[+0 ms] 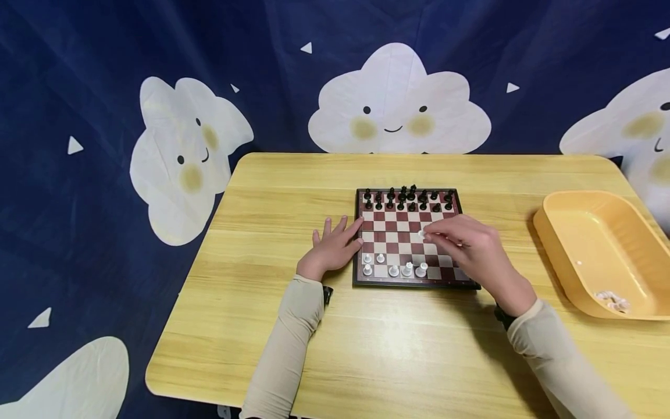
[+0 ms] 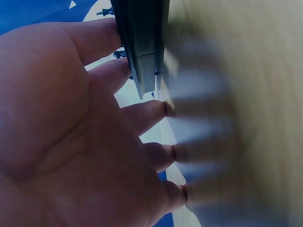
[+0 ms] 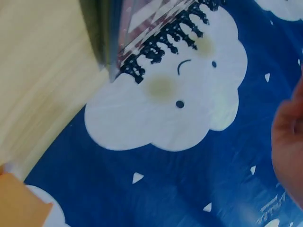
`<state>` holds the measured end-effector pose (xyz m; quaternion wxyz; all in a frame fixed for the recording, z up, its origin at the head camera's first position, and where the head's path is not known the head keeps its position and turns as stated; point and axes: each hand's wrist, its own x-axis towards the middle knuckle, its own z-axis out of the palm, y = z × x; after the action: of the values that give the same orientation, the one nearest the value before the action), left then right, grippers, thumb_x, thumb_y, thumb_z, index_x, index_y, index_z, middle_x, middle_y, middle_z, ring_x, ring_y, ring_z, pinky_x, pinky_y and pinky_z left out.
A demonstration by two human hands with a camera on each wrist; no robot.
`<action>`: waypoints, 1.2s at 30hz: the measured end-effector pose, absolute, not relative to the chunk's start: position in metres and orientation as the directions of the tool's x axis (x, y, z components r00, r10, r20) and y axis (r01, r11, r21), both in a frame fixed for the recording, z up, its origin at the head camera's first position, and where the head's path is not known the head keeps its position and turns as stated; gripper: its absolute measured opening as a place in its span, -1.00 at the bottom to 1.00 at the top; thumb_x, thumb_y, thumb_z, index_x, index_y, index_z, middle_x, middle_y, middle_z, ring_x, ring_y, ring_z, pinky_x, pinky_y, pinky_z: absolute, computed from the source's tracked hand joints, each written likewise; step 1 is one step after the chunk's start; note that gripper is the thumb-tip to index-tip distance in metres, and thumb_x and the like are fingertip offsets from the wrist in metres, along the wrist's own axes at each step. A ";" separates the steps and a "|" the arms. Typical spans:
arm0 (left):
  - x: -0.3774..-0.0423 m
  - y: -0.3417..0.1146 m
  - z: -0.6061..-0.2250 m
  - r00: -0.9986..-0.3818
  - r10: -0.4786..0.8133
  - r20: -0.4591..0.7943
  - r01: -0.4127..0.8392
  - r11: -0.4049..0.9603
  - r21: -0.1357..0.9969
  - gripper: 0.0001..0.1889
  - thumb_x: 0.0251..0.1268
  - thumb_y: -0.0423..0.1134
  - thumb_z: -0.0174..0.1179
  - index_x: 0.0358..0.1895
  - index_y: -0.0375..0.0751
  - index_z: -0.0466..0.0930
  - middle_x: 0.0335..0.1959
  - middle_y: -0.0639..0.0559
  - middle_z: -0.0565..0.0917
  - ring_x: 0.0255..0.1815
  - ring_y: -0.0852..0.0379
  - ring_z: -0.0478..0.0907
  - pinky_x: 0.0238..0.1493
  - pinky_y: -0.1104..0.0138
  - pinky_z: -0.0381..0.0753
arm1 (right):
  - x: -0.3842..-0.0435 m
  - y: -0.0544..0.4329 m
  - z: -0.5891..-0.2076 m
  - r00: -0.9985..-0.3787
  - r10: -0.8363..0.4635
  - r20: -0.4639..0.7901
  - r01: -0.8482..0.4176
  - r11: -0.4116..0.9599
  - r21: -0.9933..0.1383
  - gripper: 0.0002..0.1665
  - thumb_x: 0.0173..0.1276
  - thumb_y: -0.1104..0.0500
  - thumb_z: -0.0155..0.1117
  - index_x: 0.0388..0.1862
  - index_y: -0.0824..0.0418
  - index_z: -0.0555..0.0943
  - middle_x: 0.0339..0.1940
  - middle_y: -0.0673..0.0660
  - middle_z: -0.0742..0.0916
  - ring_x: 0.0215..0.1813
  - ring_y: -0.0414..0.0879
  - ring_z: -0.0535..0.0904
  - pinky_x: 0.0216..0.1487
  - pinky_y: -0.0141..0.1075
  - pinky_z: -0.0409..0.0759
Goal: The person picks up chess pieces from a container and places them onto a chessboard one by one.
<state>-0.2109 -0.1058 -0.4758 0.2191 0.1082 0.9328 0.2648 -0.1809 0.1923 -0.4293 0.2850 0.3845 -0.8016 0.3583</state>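
Observation:
A chessboard [image 1: 389, 227] lies on the table, its black chess pieces [image 1: 401, 205] standing in two rows along the far side. Several white chess pieces [image 1: 407, 269] stand at the near left of the board. Over the board's right half, my right hand [image 1: 473, 247] pinches a white chess piece [image 1: 421, 234] between thumb and fingertips; its exact kind is too small to tell. My left hand [image 1: 335, 251] lies with spread fingers at the board's left edge, thumb and index finger touching the frame [image 2: 142, 42]. Only part of the right hand [image 3: 289, 146] shows in the right wrist view.
To the right of the board stands an orange-yellow tub [image 1: 607, 250] with a small cluster of white pieces [image 1: 612, 301] in its near corner. Behind the wooden table [image 1: 282, 186] hangs a dark blue curtain [image 1: 282, 58] with white cloud prints.

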 end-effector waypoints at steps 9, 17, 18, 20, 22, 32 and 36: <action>-0.211 -0.106 -0.474 -0.880 0.326 -0.347 0.093 0.833 0.546 -0.38 0.70 0.16 -0.26 0.71 0.31 -0.09 0.73 -0.02 -0.17 0.69 -0.23 -0.53 0.54 -0.26 -0.48 | -0.194 0.176 -0.432 -0.664 -0.648 0.372 -0.739 0.498 -0.453 -0.76 0.21 0.44 0.53 -0.16 0.21 0.82 -0.20 0.03 0.85 -0.15 -0.08 0.79 -0.15 -0.18 0.74; -0.210 -0.106 -0.473 -0.882 0.325 -0.343 0.096 0.835 0.542 -0.38 0.70 0.16 -0.26 0.71 0.31 -0.08 0.73 -0.02 -0.16 0.69 -0.24 -0.51 0.55 -0.26 -0.47 | -0.199 0.163 -0.435 -0.696 -0.696 0.177 -0.665 0.532 -0.523 -0.80 0.34 0.35 0.47 -0.12 0.11 0.83 -0.19 -0.06 0.84 -0.18 -0.21 0.76 -0.15 -0.23 0.72; -0.210 -0.106 -0.473 -0.882 0.324 -0.343 0.095 0.835 0.542 -0.38 0.70 0.15 -0.25 0.70 0.31 -0.08 0.73 -0.02 -0.16 0.69 -0.24 -0.51 0.55 -0.26 -0.47 | -0.199 0.161 -0.436 -0.694 -0.701 0.167 -0.664 0.534 -0.523 -0.80 0.33 0.35 0.48 -0.13 0.11 0.83 -0.19 -0.05 0.84 -0.18 -0.21 0.76 -0.14 -0.24 0.72; -0.210 -0.106 -0.474 -0.882 0.322 -0.344 0.094 0.835 0.542 -0.38 0.70 0.15 -0.25 0.70 0.31 -0.08 0.73 -0.02 -0.16 0.69 -0.24 -0.51 0.55 -0.26 -0.47 | -0.201 0.158 -0.438 -0.686 -0.711 0.155 -0.667 0.528 -0.525 -0.81 0.32 0.35 0.50 -0.14 0.13 0.83 -0.19 -0.03 0.85 -0.17 -0.20 0.77 -0.11 -0.25 0.72; -0.211 -0.106 -0.474 -0.882 0.322 -0.344 0.094 0.836 0.541 -0.38 0.70 0.15 -0.25 0.70 0.31 -0.08 0.73 -0.02 -0.16 0.69 -0.24 -0.51 0.55 -0.26 -0.48 | -0.202 0.156 -0.438 -0.677 -0.720 0.153 -0.673 0.522 -0.525 -0.81 0.30 0.36 0.51 -0.16 0.14 0.82 -0.20 -0.02 0.85 -0.17 -0.19 0.77 -0.10 -0.26 0.72; -0.210 -0.106 -0.474 -0.881 0.326 -0.342 0.096 0.832 0.546 -0.38 0.69 0.15 -0.25 0.71 0.30 -0.07 0.73 -0.03 -0.16 0.68 -0.24 -0.52 0.54 -0.26 -0.48 | -0.205 0.154 -0.441 -0.660 -0.738 0.141 -0.676 0.501 -0.540 -0.82 0.29 0.38 0.50 -0.20 0.15 0.82 -0.22 -0.01 0.85 -0.20 -0.17 0.78 -0.13 -0.25 0.73; -0.210 -0.106 -0.474 -0.882 0.326 -0.341 0.097 0.832 0.546 -0.38 0.69 0.16 -0.26 0.71 0.30 -0.08 0.73 -0.03 -0.16 0.69 -0.24 -0.52 0.55 -0.26 -0.47 | -0.205 0.154 -0.441 -0.663 -0.738 0.123 -0.669 0.512 -0.539 -0.83 0.29 0.37 0.50 -0.20 0.14 0.82 -0.23 -0.02 0.85 -0.20 -0.19 0.78 -0.14 -0.27 0.73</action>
<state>-0.2101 -0.1059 -0.4742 0.2153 0.1134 0.9327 0.2663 -0.2050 0.1541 -0.4406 -0.0609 0.4056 -0.8672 0.2823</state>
